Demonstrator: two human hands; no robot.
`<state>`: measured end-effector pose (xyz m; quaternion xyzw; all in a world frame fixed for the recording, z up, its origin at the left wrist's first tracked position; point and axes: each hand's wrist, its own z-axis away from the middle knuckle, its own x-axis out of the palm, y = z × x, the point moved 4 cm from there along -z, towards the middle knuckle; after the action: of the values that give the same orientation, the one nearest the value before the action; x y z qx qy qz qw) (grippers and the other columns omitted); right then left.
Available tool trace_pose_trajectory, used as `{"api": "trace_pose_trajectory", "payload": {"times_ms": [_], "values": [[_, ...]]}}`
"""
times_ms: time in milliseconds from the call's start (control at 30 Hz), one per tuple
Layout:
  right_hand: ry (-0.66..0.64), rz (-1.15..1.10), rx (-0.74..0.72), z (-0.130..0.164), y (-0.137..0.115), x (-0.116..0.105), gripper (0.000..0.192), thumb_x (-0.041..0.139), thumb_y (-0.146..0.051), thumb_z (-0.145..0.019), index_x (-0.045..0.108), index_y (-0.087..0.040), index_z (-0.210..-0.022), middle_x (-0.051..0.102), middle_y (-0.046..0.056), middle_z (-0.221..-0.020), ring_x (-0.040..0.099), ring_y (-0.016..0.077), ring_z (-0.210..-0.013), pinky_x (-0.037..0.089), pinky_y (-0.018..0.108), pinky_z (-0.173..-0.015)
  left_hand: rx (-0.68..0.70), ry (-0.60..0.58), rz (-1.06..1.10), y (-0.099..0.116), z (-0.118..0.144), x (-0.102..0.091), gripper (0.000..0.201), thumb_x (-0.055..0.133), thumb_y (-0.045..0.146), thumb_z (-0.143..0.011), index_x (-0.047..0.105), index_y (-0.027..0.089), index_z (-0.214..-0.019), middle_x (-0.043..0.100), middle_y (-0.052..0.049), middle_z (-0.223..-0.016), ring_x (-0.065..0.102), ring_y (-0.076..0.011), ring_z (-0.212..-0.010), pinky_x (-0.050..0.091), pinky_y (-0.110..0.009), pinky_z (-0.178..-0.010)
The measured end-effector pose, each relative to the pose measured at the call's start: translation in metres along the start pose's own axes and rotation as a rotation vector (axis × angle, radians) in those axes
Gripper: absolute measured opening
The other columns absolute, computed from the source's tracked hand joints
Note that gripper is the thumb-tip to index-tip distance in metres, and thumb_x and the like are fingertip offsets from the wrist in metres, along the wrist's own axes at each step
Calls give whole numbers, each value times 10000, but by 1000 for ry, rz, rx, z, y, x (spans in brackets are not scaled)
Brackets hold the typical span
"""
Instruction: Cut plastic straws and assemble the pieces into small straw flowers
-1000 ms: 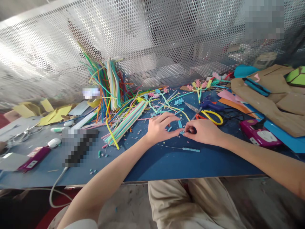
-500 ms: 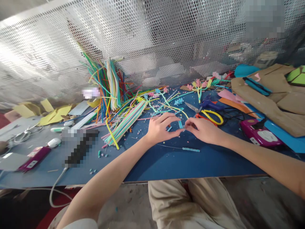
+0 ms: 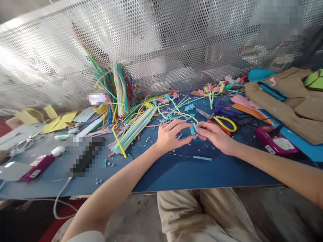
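My left hand (image 3: 170,136) and my right hand (image 3: 214,134) meet over the blue table (image 3: 176,171), both pinching a short light-blue piece of pipe cleaner (image 3: 193,129) between their fingertips. The piece stands nearly upright, just above the table top. A thin wire with a teal fuzzy end (image 3: 202,158) lies on the table right in front of my hands. A large heap of coloured pipe cleaners (image 3: 126,111) sprawls to the left and behind my left hand.
Yellow-handled scissors (image 3: 222,121) lie behind my right hand, with a blue glue gun (image 3: 223,110) past them. A magenta device (image 3: 275,143) sits at right beside brown card pieces (image 3: 285,104). A perforated metal screen (image 3: 161,50) walls off the back. Small crumbs litter the table.
Both hands have lifted slightly off the table and the blue piece has come up between the fingertips, now more upright. My right hand's fingers have stretched out from a curled fist.
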<state>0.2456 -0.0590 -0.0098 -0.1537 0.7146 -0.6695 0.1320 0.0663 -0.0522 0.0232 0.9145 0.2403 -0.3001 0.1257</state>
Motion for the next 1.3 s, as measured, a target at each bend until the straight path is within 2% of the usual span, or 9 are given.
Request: {"api": "trace_pose_trajectory", "payload": {"times_ms": [267, 433, 533, 633, 833, 1067, 1300], "values": [[-85, 34, 11, 2, 1, 4, 274, 586, -462, -925, 554, -193, -883, 420, -36, -689, 364, 120, -655, 280, 297, -612, 6, -34, -5, 0, 0, 1, 352, 721, 474, -841, 711, 229, -1093, 737, -51, -1068, 617, -58, -579, 548, -209, -640], [-84, 71, 4, 2, -3, 4, 323, 632, -506, -886, 564, -192, -853, 430, -32, -721, 379, 117, -666, 276, 297, -609, 89, -5, -5, 4, -1, 0, 313, 747, 422, -826, 707, 232, -1072, 742, -29, -1018, 722, -120, -825, 576, -213, -730], [-81, 96, 4, 2, -5, 3, 343, 642, -524, -869, 566, -192, -831, 417, -40, -696, 358, 108, -630, 261, 292, -582, 98, -16, -17, 5, -1, 1, 300, 742, 431, -825, 715, 239, -1053, 746, -24, -1005, 730, -137, -889, 578, -212, -730], [-81, 118, 12, 2, -4, 2, 343, 652, -524, -860, 573, -192, -830, 403, -52, -670, 330, 96, -591, 256, 284, -564, 120, -20, -15, 4, 0, 2, 316, 753, 430, -814, 716, 237, -1061, 749, -26, -1006, 730, -139, -887, 573, -215, -714], [-52, 213, -49, 0, -3, -3, 315, 673, -496, -857, 633, -184, -845, 505, -28, -707, 407, 101, -617, 288, 274, -565, 147, -49, -34, 0, 3, 6, 350, 744, 463, -824, 709, 235, -1086, 755, -31, -1011, 727, -143, -899, 564, -231, -728], [-10, 359, -87, 0, -5, -8, 382, 665, -477, -867, 635, -174, -637, 490, -28, -569, 384, 89, -533, 258, 273, -514, 158, -75, -58, -2, 4, 7, 360, 730, 469, -847, 709, 246, -1129, 754, -28, -1024, 726, -132, -886, 557, -232, -742], [-13, 385, -81, -1, -4, -8, 382, 669, -472, -859, 626, -174, -625, 503, -33, -544, 392, 82, -485, 258, 267, -478, 169, -95, -101, 0, 4, 7, 401, 704, 519, -858, 722, 253, -1158, 762, -35, -1011, 727, -124, -811, 556, -228, -715]]}}
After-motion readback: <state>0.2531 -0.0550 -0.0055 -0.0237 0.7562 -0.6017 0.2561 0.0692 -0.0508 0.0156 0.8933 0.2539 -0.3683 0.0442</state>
